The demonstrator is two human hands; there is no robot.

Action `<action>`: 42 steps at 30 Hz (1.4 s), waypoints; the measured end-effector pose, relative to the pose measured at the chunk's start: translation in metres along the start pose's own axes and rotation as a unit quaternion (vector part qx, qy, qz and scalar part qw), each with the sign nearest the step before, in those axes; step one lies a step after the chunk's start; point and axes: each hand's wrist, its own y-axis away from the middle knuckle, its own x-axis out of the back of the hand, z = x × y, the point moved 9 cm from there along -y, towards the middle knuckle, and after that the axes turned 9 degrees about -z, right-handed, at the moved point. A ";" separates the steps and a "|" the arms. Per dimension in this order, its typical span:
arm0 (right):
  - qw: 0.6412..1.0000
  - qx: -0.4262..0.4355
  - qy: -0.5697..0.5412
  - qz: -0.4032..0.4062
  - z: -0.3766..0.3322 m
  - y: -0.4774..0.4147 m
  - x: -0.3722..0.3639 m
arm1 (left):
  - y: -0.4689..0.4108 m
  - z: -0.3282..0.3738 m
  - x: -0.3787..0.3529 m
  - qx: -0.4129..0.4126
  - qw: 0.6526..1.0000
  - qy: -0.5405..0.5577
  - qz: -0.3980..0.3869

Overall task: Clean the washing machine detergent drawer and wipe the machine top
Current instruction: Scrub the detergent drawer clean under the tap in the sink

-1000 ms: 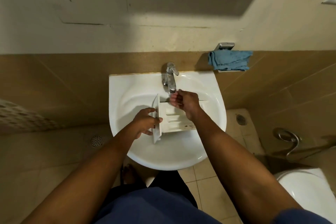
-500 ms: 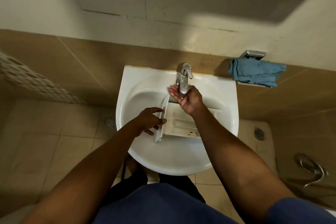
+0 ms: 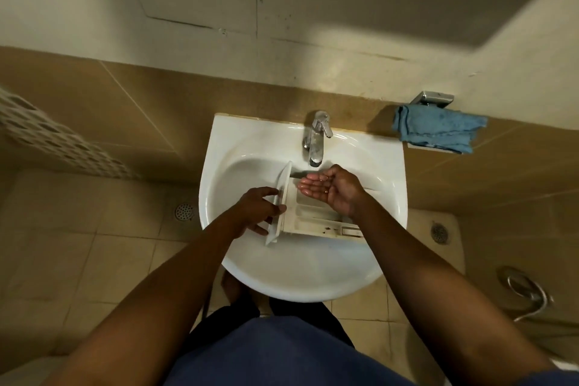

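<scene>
As left hand (image 3: 254, 212) grips drawer (image 3: 315, 220), right hand (image 3: 333, 190) opened.

Dim, warm light from overhead. Broad shadow across wall (image 3: 407, 9), top right corner. Glare on sink (image 3: 250, 141) rim. Wide-angle bending at edges; slight softness throughout.

I record a navy blue fabric top (image 3: 282, 351), its short sleeve edge (image 3: 551, 379) on the right arm, forearms (image 3: 175, 285) uncovered, dark legwear (image 3: 233, 320) beneath, one bare foot (image 3: 230, 287).
</scene>
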 end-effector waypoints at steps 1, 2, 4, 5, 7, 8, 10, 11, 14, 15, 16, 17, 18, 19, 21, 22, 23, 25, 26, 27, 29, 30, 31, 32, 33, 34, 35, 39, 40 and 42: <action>1.000 0.005 0.021 0.008 0.002 0.003 -0.003 | 0.000 0.000 0.000 -0.004 1.000 -0.002 -0.002; 0.999 0.007 0.041 0.013 0.005 0.006 -0.008 | 0.000 -0.001 0.000 -0.007 1.000 -0.003 -0.002; 0.994 0.009 0.100 0.031 0.013 0.013 -0.020 | 0.001 0.000 -0.001 -0.016 1.000 -0.003 0.003; 0.988 0.014 0.144 0.049 0.018 0.018 -0.027 | 0.002 0.000 -0.001 -0.020 1.000 -0.001 0.004; 0.969 0.036 0.231 0.081 0.029 0.032 -0.036 | 0.003 -0.001 -0.002 -0.027 1.000 0.003 0.004; 0.954 0.058 0.281 0.091 0.034 0.038 -0.039 | 0.003 0.000 -0.001 -0.030 1.000 0.004 0.004; 0.904 0.111 0.403 0.091 0.040 0.050 -0.044 | 0.003 0.000 -0.002 -0.034 0.999 0.005 0.003; 0.878 0.127 0.453 0.083 0.041 0.055 -0.045 | 0.003 0.001 -0.002 -0.034 0.999 0.006 0.003; 0.833 0.165 0.512 0.127 0.030 0.068 -0.039 | 0.004 0.000 -0.001 -0.032 0.999 0.011 0.000; 0.841 0.173 0.488 0.154 0.025 0.071 -0.032 | 0.004 -0.001 -0.001 -0.031 0.999 0.012 -0.003; 0.847 0.177 0.469 0.179 0.024 0.073 -0.027 | 0.003 -0.001 -0.001 -0.032 0.999 0.013 -0.005; 0.847 0.178 0.463 0.190 0.024 0.074 -0.024 | 0.003 -0.001 -0.001 -0.032 0.999 0.013 -0.006; 0.832 0.181 0.489 0.189 0.025 0.073 -0.024 | 0.003 -0.002 -0.001 -0.032 0.999 0.013 -0.006; 0.802 0.180 0.542 0.176 0.029 0.073 -0.026 | 0.003 -0.002 -0.001 -0.031 0.999 0.012 -0.006; 0.729 0.176 0.647 0.135 0.046 0.072 -0.031 | 0.003 -0.002 -0.001 -0.030 0.999 0.010 -0.007; 0.711 0.177 0.670 0.122 0.055 0.073 -0.032 | 0.002 -0.002 -0.002 -0.029 1.000 0.009 -0.007; 0.702 0.184 0.678 0.116 0.063 0.073 -0.032 | 0.002 -0.002 -0.001 -0.029 1.000 0.007 -0.006; 0.688 0.200 0.684 0.138 0.071 0.073 -0.033 | 0.002 -0.002 -0.001 -0.030 1.000 0.005 -0.008; 0.682 0.204 0.685 0.158 0.073 0.072 -0.033 | 0.002 -0.001 -0.001 -0.030 0.999 0.004 -0.009; 0.680 0.208 0.679 0.178 0.073 0.071 -0.032 | 0.001 -0.002 -0.001 -0.030 0.999 0.004 -0.010; 0.685 0.229 0.659 0.210 0.070 0.073 -0.031 | 0.001 -0.002 -0.001 -0.031 0.999 0.006 -0.009; 0.684 0.242 0.653 0.217 0.069 0.074 -0.032 | 0.002 -0.002 -0.001 -0.031 0.999 0.007 -0.008; 0.679 0.253 0.652 0.222 0.068 0.075 -0.033 | 0.002 -0.002 -0.001 -0.031 0.999 0.008 -0.008; 0.676 0.259 0.652 0.225 0.070 0.076 -0.034 | 0.001 -0.002 -0.001 -0.031 0.999 0.008 -0.008; 0.677 0.259 0.650 0.230 0.072 0.077 -0.034 | 0.001 -0.002 -0.001 -0.030 0.999 0.008 -0.009; 0.674 0.262 0.649 0.236 0.074 0.079 -0.034 | 0.001 -0.002 -0.001 -0.030 0.999 0.008 -0.010; 0.665 0.263 0.655 0.243 0.074 0.080 -0.035 | 0.001 -0.002 -0.001 -0.028 1.000 0.009 -0.011; 0.564 0.196 0.769 0.231 0.061 0.075 -0.046 | 0.001 -0.001 -0.002 -0.026 0.999 0.013 -0.016; 0.550 0.160 0.789 0.222 0.055 0.071 -0.045 | 0.001 0.000 -0.002 -0.025 0.999 0.014 -0.017; 0.582 0.122 0.780 0.197 0.043 0.063 -0.041 | 0.002 0.000 -0.002 -0.024 0.999 0.014 -0.017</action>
